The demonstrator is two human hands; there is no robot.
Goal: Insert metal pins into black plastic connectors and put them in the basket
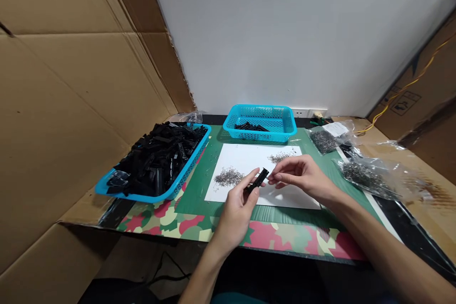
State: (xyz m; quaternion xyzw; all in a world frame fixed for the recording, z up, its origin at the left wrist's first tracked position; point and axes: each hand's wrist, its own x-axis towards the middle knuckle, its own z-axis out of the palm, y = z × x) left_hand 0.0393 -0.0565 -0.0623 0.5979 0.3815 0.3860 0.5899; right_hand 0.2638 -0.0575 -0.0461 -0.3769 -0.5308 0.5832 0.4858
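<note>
In the head view, the left hand [240, 199] grasps a slim black part [257, 181], tilted, between thumb and fingers over the white sheet [242, 156]. The right hand [302, 173] has thumb and fingertips drawn together just beside the part's far end; whether they pinch something tiny, I cannot tell. A left wire pile [228, 176] and a far wire pile [280, 157] lie within the sheet's edges. Green mat [194, 194] separates the sheet from the heaped left basket [194, 164] and, more narrowly, the far basket [281, 137]. The worktop's [174, 228] near edge runs beneath both forearms; plastic bags [366, 178] bound the right side.
</note>
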